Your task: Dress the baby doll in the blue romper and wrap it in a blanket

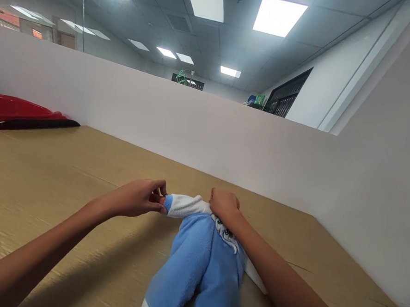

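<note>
The soft blue fleece garment with white cuffs point(201, 260) lies nearest, on the brown cardboard-covered desk point(50, 185). The left hand point(138, 198) pinches the blue-trimmed end of its white sleeve point(184, 206) with closed fingers. The right hand point(224, 204) presses curled fingers onto the garment's top. A white partition wall point(192, 129) stands behind.

A brown cardboard-covered surface point(51, 172) fills the lower view, with creases running across it. A white partition wall point(193, 125) borders its far and right edges. A red object with a black underside point(16, 114) lies at the far left. Lit ceiling panels point(279, 16) show overhead; a dark doorway point(286, 98) stands beyond.
</note>
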The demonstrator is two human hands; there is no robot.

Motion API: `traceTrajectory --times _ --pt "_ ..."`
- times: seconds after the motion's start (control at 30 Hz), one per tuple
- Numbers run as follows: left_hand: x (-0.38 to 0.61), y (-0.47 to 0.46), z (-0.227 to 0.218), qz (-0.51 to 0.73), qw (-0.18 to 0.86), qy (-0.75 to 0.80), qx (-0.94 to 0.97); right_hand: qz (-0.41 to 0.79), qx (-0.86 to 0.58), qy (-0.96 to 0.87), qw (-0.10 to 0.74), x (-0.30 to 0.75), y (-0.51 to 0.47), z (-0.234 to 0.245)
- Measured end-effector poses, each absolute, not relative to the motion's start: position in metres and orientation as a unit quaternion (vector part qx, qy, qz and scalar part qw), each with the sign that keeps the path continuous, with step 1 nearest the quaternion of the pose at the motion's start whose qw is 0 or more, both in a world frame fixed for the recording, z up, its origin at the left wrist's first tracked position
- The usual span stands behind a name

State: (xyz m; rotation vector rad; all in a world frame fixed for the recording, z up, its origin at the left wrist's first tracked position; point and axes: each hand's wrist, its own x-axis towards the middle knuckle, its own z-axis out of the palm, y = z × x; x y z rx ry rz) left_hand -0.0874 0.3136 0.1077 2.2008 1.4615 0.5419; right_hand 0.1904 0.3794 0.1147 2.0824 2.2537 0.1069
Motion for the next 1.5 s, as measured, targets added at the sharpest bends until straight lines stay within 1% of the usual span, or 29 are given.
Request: traceTrajectory --times 0.13,0.27,0.4,0.5,0.6,0.73,0.8,0.87,0.93,1.0,1.1,1.2,1.3,1.4,1.43,1.5 --pt "-0.097 0.321 0.100 0.170 0.266 0.535 0.784 0.020 0.659 0.752 -0.003 0.206 0.380 0.110" --pt "-0.112 0.340 0.081 0.144 0.296 0.556 0.764 -0.004 0.609 0.790 -0.074 0.213 0.375 0.100" --pt "-0.119 0.357 0.061 0.138 0.301 0.578 0.746 -0.053 0.577 0.801 -0.148 0.215 0.362 0.090" --pt "-0.117 0.363 0.050 0.136 0.296 0.588 0.740 -0.107 0.560 0.802 -0.179 0.223 0.348 0.086" --pt "-0.114 0.365 0.042 0.137 0.291 0.591 0.739 -0.164 0.549 0.798 -0.187 0.243 0.332 0.086" --pt "-0.114 0.366 0.035 0.135 0.292 0.594 0.737 -0.295 0.528 0.765 -0.222 0.284 0.313 0.080" --pt "-0.113 0.365 0.033 0.131 0.293 0.594 0.737 -0.338 0.521 0.746 -0.241 0.305 0.304 0.072" --pt "-0.112 0.364 0.033 0.125 0.292 0.593 0.740 -0.338 0.529 0.732 -0.265 0.325 0.292 0.061" --pt "-0.111 0.362 0.034 0.119 0.288 0.592 0.743 -0.311 0.542 0.726 -0.287 0.341 0.279 0.049" --pt "-0.108 0.359 0.036 0.113 0.281 0.592 0.747 -0.250 0.561 0.733 -0.293 0.357 0.264 0.039" --pt "-0.107 0.356 0.036 0.103 0.262 0.594 0.754 -0.126 0.579 0.750 -0.293 0.385 0.245 0.026" --pt "-0.108 0.354 0.035 0.093 0.217 0.606 0.760 -0.066 0.576 0.756 -0.304 0.420 0.235 0.010" --pt "-0.099 0.350 0.041 0.105 0.132 0.634 0.755 -0.081 0.580 0.748 -0.313 0.449 0.232 -0.009" --pt "-0.060 0.339 0.058 0.151 0.059 0.614 0.773 -0.143 0.588 0.731 -0.315 0.460 0.229 -0.021" --pt "-0.040 0.333 0.067 0.171 0.043 0.582 0.794 -0.164 0.586 0.729 -0.313 0.459 0.228 -0.023" --pt "0.008 0.323 0.083 0.242 0.038 0.447 0.861 -0.193 0.578 0.728 -0.315 0.454 0.224 -0.022"
